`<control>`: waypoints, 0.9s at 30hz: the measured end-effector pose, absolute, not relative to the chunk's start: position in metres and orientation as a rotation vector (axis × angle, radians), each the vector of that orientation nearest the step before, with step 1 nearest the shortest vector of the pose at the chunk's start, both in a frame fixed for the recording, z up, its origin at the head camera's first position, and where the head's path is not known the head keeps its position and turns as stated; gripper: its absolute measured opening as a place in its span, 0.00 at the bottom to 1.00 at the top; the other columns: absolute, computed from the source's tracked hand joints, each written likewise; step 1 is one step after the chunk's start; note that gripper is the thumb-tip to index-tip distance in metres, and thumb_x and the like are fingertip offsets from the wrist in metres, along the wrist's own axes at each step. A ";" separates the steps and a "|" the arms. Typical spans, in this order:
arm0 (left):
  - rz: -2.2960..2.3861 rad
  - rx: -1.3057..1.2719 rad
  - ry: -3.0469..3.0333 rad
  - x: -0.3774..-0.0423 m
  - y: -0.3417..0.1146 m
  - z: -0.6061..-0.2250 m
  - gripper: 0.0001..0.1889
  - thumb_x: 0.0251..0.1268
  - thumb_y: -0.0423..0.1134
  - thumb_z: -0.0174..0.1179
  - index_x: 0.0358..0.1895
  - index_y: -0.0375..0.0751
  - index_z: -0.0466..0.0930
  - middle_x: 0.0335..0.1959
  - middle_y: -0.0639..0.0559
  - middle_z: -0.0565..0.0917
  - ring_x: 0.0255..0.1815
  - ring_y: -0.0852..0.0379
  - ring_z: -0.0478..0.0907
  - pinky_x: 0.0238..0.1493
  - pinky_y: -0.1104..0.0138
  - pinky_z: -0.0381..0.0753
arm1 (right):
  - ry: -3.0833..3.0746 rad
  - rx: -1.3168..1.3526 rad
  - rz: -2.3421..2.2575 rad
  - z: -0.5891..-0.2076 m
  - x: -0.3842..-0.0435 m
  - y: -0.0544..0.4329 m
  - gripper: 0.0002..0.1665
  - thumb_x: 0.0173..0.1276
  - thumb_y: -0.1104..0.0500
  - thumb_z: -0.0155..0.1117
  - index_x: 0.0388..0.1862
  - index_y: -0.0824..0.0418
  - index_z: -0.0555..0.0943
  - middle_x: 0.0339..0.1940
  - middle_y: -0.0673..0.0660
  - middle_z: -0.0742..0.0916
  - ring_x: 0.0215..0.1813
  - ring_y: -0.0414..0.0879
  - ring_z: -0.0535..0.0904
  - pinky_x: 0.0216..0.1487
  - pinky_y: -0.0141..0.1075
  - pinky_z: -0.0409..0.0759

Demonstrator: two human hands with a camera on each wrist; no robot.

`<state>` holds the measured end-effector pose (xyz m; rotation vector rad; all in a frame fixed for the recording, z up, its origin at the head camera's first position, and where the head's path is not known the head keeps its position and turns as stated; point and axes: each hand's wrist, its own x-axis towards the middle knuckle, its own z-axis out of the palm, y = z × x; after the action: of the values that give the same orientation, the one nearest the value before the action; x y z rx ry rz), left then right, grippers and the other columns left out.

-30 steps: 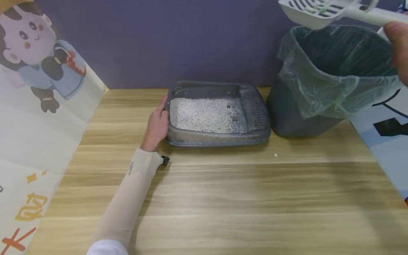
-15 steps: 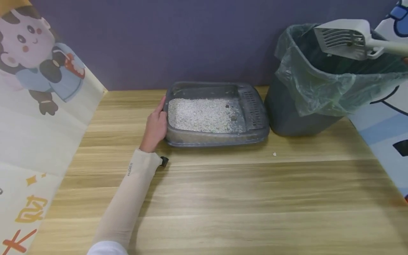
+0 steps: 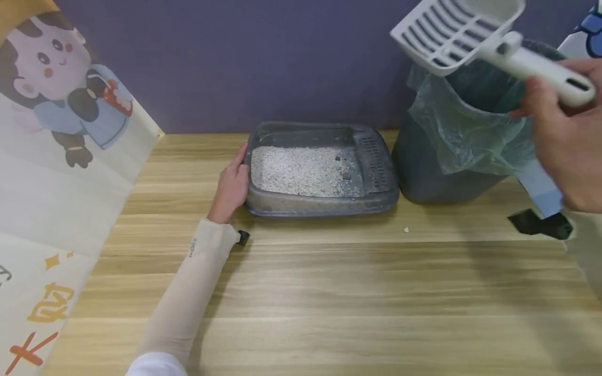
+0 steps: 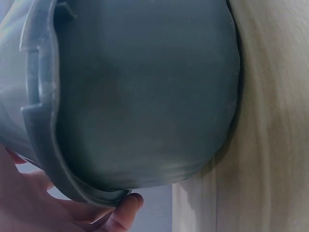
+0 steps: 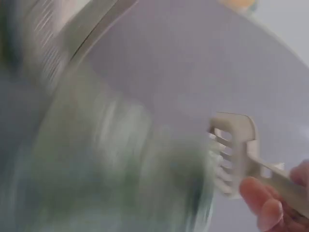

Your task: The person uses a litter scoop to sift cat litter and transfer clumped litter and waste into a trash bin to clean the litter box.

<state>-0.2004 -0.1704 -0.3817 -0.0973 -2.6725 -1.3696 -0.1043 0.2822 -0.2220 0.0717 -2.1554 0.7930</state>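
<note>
A white slotted litter scoop (image 3: 458, 34) is held up over the left part of the bin, its handle gripped by my right hand (image 3: 571, 136). The right wrist view also has the scoop (image 5: 234, 150), its slots showing no clump. My left hand (image 3: 231, 183) grips the left rim of a grey litter box (image 3: 305, 205). In the left wrist view fingers (image 4: 124, 212) curl over the rim of the box (image 4: 145, 96). White litter (image 3: 296, 169) fills most of the box, with two small dark clumps (image 3: 346, 176) toward its right side.
A grey trash bin (image 3: 437, 177) lined with a translucent green bag (image 3: 475, 141) stands right beside the litter box. A small white crumb (image 3: 406, 230) lies on the wooden table (image 3: 329, 292). A dark wall (image 3: 258, 62) rises behind.
The scoop has dipped over the bin, tilted downward, then come back up and left, now level with nothing visible on it. My left hand and the litter box stay put.
</note>
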 end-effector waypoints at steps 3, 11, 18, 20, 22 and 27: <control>-1.369 -0.104 -2.669 -0.201 -0.172 -0.381 0.25 0.73 0.47 0.34 0.69 0.78 0.49 0.69 0.72 0.54 0.17 0.52 0.60 0.32 0.57 0.71 | -2.153 0.250 0.756 -0.238 -0.098 0.243 0.16 0.67 0.56 0.59 0.47 0.65 0.82 0.26 0.46 0.86 0.21 0.18 0.67 0.19 0.18 0.55; -1.399 -0.148 -2.648 -0.205 -0.172 -0.379 0.26 0.72 0.45 0.34 0.71 0.70 0.53 0.71 0.65 0.57 0.52 0.52 0.69 0.55 0.59 0.67 | -2.550 0.364 0.822 -0.322 -0.125 0.193 0.19 0.68 0.49 0.59 0.43 0.64 0.81 0.17 0.53 0.76 0.16 0.43 0.66 0.20 0.36 0.63; -1.430 -0.167 -2.647 -0.208 -0.170 -0.378 0.25 0.73 0.47 0.35 0.69 0.77 0.53 0.71 0.62 0.58 0.45 0.49 0.71 0.49 0.57 0.70 | -2.708 0.338 0.852 -0.362 -0.129 0.205 0.19 0.69 0.46 0.57 0.34 0.61 0.82 0.20 0.53 0.76 0.18 0.48 0.66 0.23 0.42 0.64; -1.425 -0.171 -2.654 -0.210 -0.171 -0.376 0.24 0.73 0.47 0.35 0.69 0.76 0.52 0.72 0.61 0.58 0.48 0.50 0.71 0.52 0.58 0.69 | -2.720 0.337 0.831 -0.363 -0.128 0.207 0.18 0.68 0.48 0.59 0.34 0.62 0.84 0.23 0.53 0.76 0.21 0.48 0.67 0.25 0.43 0.66; -1.386 -0.164 -2.677 -0.211 -0.172 -0.374 0.24 0.73 0.48 0.34 0.70 0.74 0.52 0.71 0.60 0.59 0.49 0.50 0.72 0.54 0.58 0.69 | -2.743 0.324 0.781 -0.361 -0.128 0.207 0.18 0.67 0.49 0.61 0.36 0.63 0.85 0.26 0.55 0.77 0.24 0.49 0.69 0.27 0.44 0.67; -1.119 -0.200 -2.736 -0.208 -0.175 -0.361 0.26 0.74 0.49 0.33 0.73 0.60 0.54 0.62 0.39 0.72 0.50 0.40 0.73 0.51 0.52 0.65 | -2.793 0.294 0.670 -0.344 -0.131 0.200 0.28 0.68 0.45 0.58 0.52 0.67 0.79 0.42 0.63 0.77 0.42 0.58 0.71 0.43 0.53 0.69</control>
<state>-0.2083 -0.1751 -0.3607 -0.1997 -2.7361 -1.1191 -0.1310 0.1998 -0.3439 0.2942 -2.7931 0.6698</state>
